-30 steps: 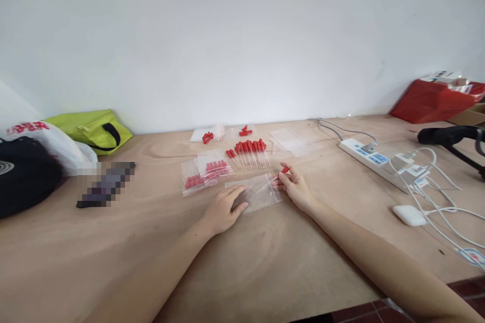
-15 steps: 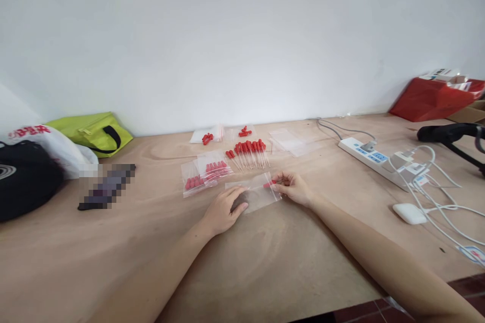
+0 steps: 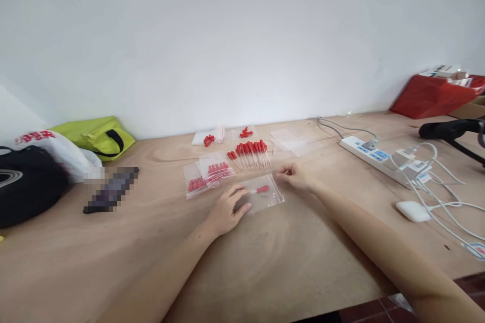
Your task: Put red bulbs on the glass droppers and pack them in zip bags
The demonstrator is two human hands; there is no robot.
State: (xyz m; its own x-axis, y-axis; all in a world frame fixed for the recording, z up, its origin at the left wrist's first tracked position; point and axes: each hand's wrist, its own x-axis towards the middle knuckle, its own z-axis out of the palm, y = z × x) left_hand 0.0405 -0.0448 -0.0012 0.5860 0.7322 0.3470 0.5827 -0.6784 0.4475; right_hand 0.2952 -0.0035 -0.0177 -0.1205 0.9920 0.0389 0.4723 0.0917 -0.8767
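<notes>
A clear zip-lock bag [image 3: 262, 202] lies flat on the table, its zip edge toward the right. Inside it is one dropper with a red rubber bulb [image 3: 262, 189]; its tube points left. My left hand [image 3: 228, 210] holds the bag's left end, fingers and thumb curved over it. My right hand [image 3: 293, 176] is just off the bag's zip edge, its fingers curled together; whatever they hold, if anything, is hidden. Behind the bag, several red-bulbed droppers [image 3: 252, 148] lie in a row. Two filled bags [image 3: 196, 184] overlap to the left, with red bulbs inside.
Farther back lie small red bulbs [image 3: 208, 140] on bags and a stack of clear bags [image 3: 290, 142]. On the right are a white power strip [image 3: 373, 157] with cables and a white charging case [image 3: 413, 211]. A yellow-green bag [image 3: 96, 136] and a black bag [image 3: 32, 186] stand left.
The red-bulbed dropper has left my right fingers and now rests inside the bag. My right hand has drawn back slightly from the zip edge. My left hand stays on the bag.
</notes>
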